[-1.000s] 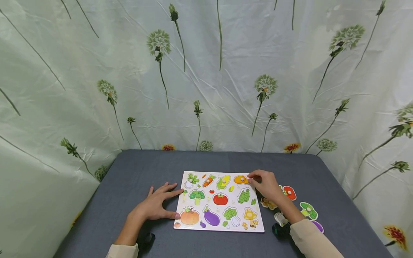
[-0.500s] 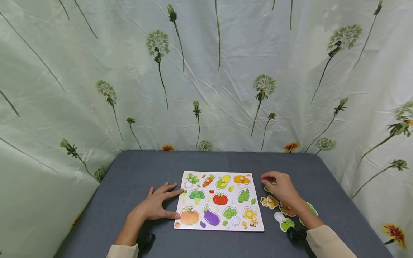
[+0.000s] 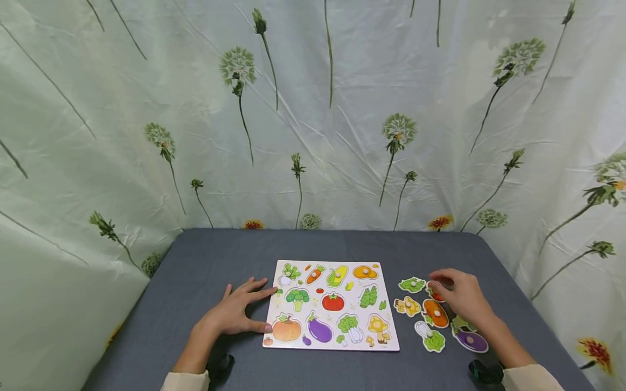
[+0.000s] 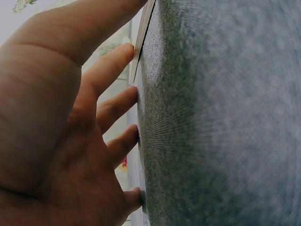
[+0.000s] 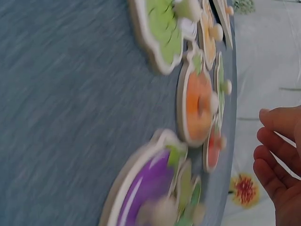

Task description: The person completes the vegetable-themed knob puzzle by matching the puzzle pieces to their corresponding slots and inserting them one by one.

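A white vegetable puzzle board [image 3: 303,343] lies on the table, with knobbed pieces such as the carrot [image 3: 315,275], corn [image 3: 337,276] and potato [image 3: 365,272] in its top row. My left hand [image 3: 239,310] is spread, its thumb and index fingertip at the board's left edge. Over the loose pieces on the right hovers my right hand [image 3: 462,293], its loosely bent fingers holding nothing. They overlap the tomato piece [image 3: 437,293], partly hidden in the head view. Below it lies the pumpkin piece [image 5: 197,106], its knob up.
Other loose pieces lie right of the board: a green leafy one [image 3: 412,284], a mushroom [image 3: 407,307], a bok choy [image 3: 430,338] and an eggplant [image 3: 470,341]. The right forearm passes close over the eggplant. A flowered curtain [image 3: 313,136] hangs behind the grey table [image 3: 235,244].
My right hand has left the potato piece at the board's top right and moved right, over the loose pieces. The potato piece stays in the board. My left hand has kept its place.
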`<state>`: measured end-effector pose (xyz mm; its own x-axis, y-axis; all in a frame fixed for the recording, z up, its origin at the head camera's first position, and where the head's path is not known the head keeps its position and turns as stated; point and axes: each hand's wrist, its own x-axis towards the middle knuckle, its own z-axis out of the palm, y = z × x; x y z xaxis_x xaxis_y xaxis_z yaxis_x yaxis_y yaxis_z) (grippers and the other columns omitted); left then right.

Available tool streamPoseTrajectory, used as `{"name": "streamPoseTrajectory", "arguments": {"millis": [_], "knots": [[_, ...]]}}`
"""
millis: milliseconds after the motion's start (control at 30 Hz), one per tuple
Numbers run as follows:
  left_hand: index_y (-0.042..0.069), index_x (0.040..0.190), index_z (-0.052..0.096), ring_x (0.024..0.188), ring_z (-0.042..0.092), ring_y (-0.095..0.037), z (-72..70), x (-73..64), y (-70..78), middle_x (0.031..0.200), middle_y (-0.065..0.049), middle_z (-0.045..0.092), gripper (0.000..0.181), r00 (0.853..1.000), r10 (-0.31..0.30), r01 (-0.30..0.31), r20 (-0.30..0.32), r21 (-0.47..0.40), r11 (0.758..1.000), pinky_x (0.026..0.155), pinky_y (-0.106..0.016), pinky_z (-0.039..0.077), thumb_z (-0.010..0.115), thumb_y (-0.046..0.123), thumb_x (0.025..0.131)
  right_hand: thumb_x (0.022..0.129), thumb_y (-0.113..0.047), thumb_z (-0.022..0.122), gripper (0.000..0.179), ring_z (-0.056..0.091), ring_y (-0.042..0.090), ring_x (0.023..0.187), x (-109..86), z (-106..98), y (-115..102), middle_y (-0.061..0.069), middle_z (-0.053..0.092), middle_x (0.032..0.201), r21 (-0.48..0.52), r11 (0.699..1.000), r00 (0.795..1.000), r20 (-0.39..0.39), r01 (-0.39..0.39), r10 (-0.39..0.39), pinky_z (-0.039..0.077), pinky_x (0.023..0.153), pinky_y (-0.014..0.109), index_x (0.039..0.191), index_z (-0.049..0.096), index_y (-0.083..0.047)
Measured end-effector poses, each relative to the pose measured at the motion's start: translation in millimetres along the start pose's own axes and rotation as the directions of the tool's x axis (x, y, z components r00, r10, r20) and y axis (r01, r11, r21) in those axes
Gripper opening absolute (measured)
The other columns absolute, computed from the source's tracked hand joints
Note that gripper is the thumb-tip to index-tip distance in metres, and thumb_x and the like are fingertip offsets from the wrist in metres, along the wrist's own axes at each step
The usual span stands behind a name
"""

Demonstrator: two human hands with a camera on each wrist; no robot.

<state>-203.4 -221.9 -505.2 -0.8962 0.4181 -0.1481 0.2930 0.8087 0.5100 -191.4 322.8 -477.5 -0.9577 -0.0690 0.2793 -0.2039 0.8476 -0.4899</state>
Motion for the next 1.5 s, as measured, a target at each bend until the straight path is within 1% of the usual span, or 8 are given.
{"name": "streamPoseTrajectory", "arguments": {"millis": [167, 367, 533, 667, 767, 967, 1267, 1500], "knots": [[0.031, 0.153, 0.052, 0.157, 0.017, -0.046, -2.5, -4.1, 0.4, 0.167, -0.008, 0.035, 0.095, 1.0, 0.007, -0.007, -0.009, 0.005, 1.0, 0.113, -0.083, -0.001, 0.085, 0.066, 0.071, 0.09, -0.011, 0.079, 0.016, 0.072, 0.028, 0.086, -9.8, -7.6, 10.9, 0.011, 0.077, 0.098, -0.048, 0.998, 1.0, -0.007, -0.027, 0.027, 0.061, 0.074, 0.043, 0.104, 0.078, -0.005], [0.032, 0.152, 0.053, 0.158, 0.017, -0.046, -2.1, -4.2, 0.0, 0.167, -0.008, 0.036, 0.095, 1.0, 0.002, -0.002, -0.01, -0.005, 1.0, 0.114, -0.083, -0.002, 0.085, 0.067, 0.07, 0.088, -0.014, 0.081, 0.018, 0.072, 0.024, 0.083, -19.0, -13.3, 23.1, 0.011, 0.076, 0.096, -0.062, 0.996, 0.997, 0.044, -0.065, 0.067, 0.062, 0.071, 0.037, 0.103, 0.077, -0.004], [0.032, 0.152, 0.053, 0.157, 0.018, -0.046, -1.1, -3.4, -0.6, 0.167, -0.008, 0.036, 0.095, 1.0, 0.001, -0.001, -0.007, -0.002, 1.0, 0.113, -0.083, -0.001, 0.084, 0.068, 0.07, 0.087, -0.023, 0.084, 0.022, 0.071, 0.018, 0.078, -26.9, -14.5, 30.5, 0.007, 0.077, 0.093, -0.081, 0.994, 0.996, 0.056, -0.072, 0.077, 0.056, 0.065, 0.025, 0.101, 0.078, -0.006], [0.032, 0.153, 0.052, 0.158, 0.017, -0.045, -0.7, -2.8, -2.0, 0.167, -0.007, 0.036, 0.096, 1.0, 0.002, -0.002, -0.007, 0.0, 1.0, 0.113, -0.083, -0.002, 0.083, 0.069, 0.07, 0.088, -0.027, 0.083, 0.022, 0.069, 0.013, 0.078, -33.9, -13.9, 36.2, 0.005, 0.077, 0.094, -0.092, 0.99, 0.991, 0.08, -0.102, 0.11, 0.054, 0.065, 0.024, 0.1, 0.079, -0.009], [0.032, 0.153, 0.052, 0.158, 0.017, -0.046, -0.6, -2.7, -3.0, 0.167, -0.007, 0.035, 0.096, 1.0, 0.006, -0.006, -0.007, -0.001, 1.0, 0.113, -0.083, -0.002, 0.083, 0.07, 0.07, 0.088, -0.03, 0.083, 0.022, 0.061, 0.005, 0.075, -39.5, -13.4, 39.8, 0.001, 0.075, 0.091, -0.1, 0.987, 0.987, 0.092, -0.124, 0.133, 0.05, 0.063, 0.023, 0.097, 0.079, -0.011], [0.032, 0.152, 0.053, 0.158, 0.018, -0.045, -0.6, -3.7, -2.5, 0.167, -0.007, 0.036, 0.096, 1.0, 0.002, -0.002, -0.014, 0.006, 1.0, 0.113, -0.083, -0.001, 0.083, 0.07, 0.07, 0.086, -0.032, 0.084, 0.018, 0.046, -0.002, 0.068, -47.2, -13.4, 43.5, -0.007, 0.068, 0.082, -0.1, 0.99, 0.991, 0.077, -0.102, 0.11, 0.04, 0.059, 0.023, 0.089, 0.079, -0.016], [0.031, 0.153, 0.052, 0.157, 0.016, -0.047, -2.0, -4.2, 1.7, 0.167, -0.01, 0.036, 0.095, 1.0, 0.001, -0.001, -0.002, -0.015, 1.0, 0.113, -0.083, -0.002, 0.084, 0.067, 0.071, 0.086, -0.03, 0.084, 0.015, 0.044, 0.0, 0.067, -52.1, -15.2, 44.8, -0.005, 0.065, 0.079, -0.108, 0.986, 0.989, 0.072, -0.124, 0.132, 0.037, 0.059, 0.023, 0.086, 0.078, -0.015], [0.033, 0.153, 0.052, 0.158, 0.016, -0.044, -0.7, -1.4, 1.3, 0.168, -0.007, 0.035, 0.095, 1.0, -0.012, 0.012, 0.003, -0.004, 1.0, 0.114, -0.082, -0.003, 0.084, 0.069, 0.07, 0.085, -0.029, 0.085, 0.021, 0.049, -0.003, 0.067, -57.9, -18.1, 47.9, -0.002, 0.071, 0.084, -0.099, 0.982, 0.985, 0.054, -0.161, 0.167, 0.043, 0.059, 0.022, 0.093, 0.078, -0.01]]}}
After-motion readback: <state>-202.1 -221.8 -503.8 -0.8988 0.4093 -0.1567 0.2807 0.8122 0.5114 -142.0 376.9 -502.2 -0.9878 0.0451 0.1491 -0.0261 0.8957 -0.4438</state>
